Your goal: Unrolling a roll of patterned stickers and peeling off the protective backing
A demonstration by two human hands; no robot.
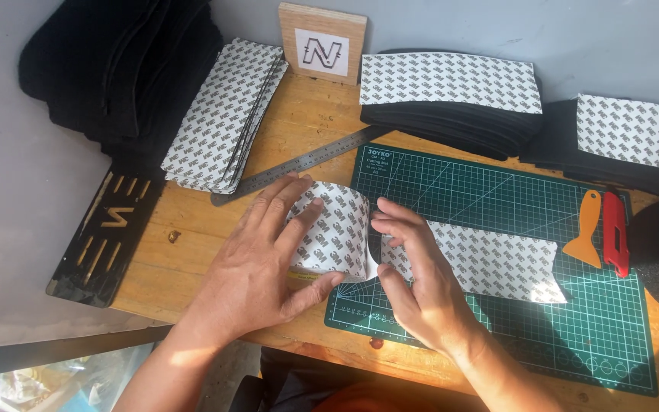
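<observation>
A strip of white patterned backing paper (pixel 497 263) lies across the green cutting mat (pixel 512 191). Its left end (pixel 337 229) is curled up and folded back. My left hand (pixel 257 263) lies flat on that curled end, fingers spread, thumb under its lower edge. My right hand (pixel 413 278) pinches the fold of the strip at its middle, fingers bent over the paper.
A steel ruler (pixel 299 164) lies behind my hands. An orange scraper (pixel 585 229) and a red utility knife (pixel 615 233) rest on the mat's right side. Stacks of patterned sheets (pixel 226 114) and black foam (pixel 116 69) line the back. A black stencil plate (pixel 104 233) sits left.
</observation>
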